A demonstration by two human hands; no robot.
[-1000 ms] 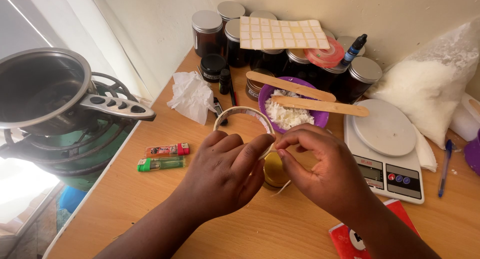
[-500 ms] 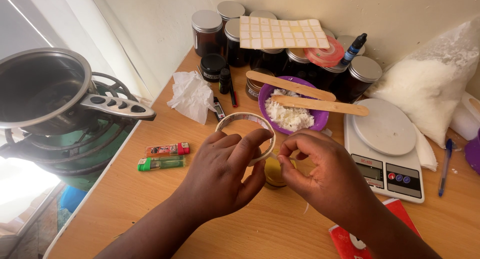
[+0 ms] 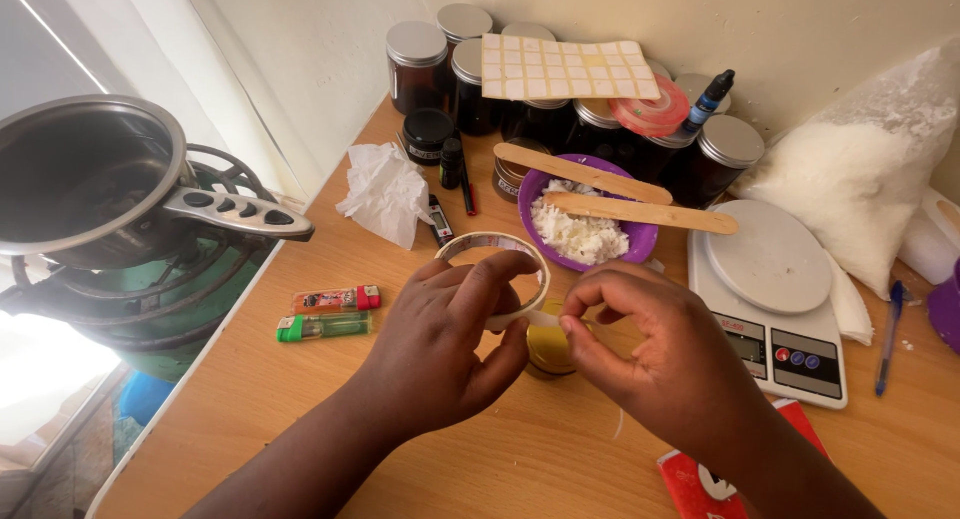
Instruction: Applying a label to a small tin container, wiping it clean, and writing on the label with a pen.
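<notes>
Above table point(image 3: 300, 419) centre, over yellow tin point(image 3: 548, 349) | left hand point(image 3: 440, 349) grips tape roll point(image 3: 497, 279) | right hand point(image 3: 650, 359) pinches tape end point(image 3: 545, 320) | advice: hold roll steady, pull strip straight, keep it untwisted.

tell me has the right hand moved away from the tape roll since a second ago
Yes, slightly. The right hand has drawn a short strip off the tape roll, shifting right toward the scale; earlier its fingertips met the left thumb at the roll.
</notes>
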